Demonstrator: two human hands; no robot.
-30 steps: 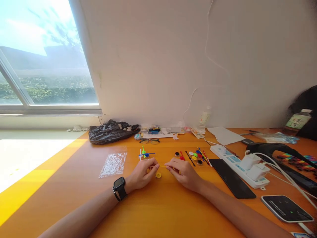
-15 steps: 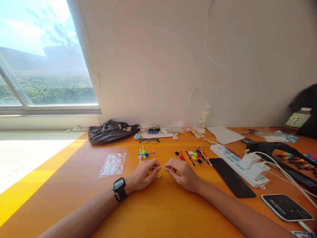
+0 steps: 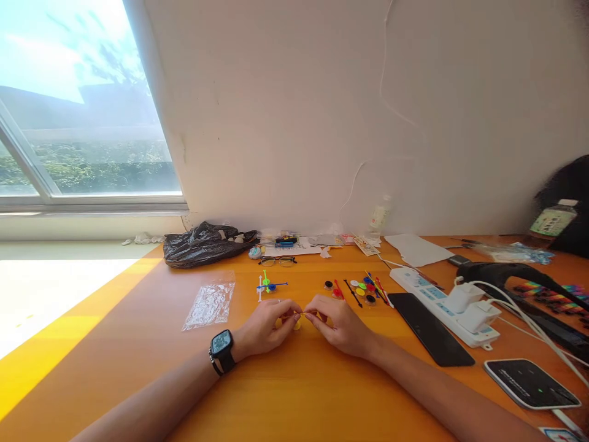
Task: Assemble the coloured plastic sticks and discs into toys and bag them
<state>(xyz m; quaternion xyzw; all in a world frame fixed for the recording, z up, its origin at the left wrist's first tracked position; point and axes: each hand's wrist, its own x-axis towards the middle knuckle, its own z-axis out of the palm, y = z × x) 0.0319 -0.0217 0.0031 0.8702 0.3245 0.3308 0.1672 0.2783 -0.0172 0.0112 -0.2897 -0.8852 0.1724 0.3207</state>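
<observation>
My left hand [image 3: 270, 325] and my right hand [image 3: 339, 325] meet over the middle of the table, fingertips almost touching. Both pinch a thin yellow plastic arrow [image 3: 302, 314], mostly hidden by the fingers. Just below it a round yellow piece [image 3: 297, 324] shows beside my left fingertips; whether it is joined to the arrow I cannot tell. Beyond my left hand lie spinners with white, green and blue arrows [image 3: 278, 284]. Past my right hand are several loose coloured discs [image 3: 361, 292], a black arrow [image 3: 353, 294] and more arrows [image 3: 381, 291].
A clear plastic bag [image 3: 209, 304] lies on the left, with a black plastic bag [image 3: 205, 245] behind it. Eyeglasses [image 3: 278, 261] rest farther back. On the right are a phone [image 3: 430, 329], a power strip [image 3: 444, 307] with white chargers, cables and a black-topped device [image 3: 531, 383].
My left fingertips have edged right, nearer my right ones, and less of the yellow arrow shows between them. The round yellow piece has shifted slightly right and is more covered.
</observation>
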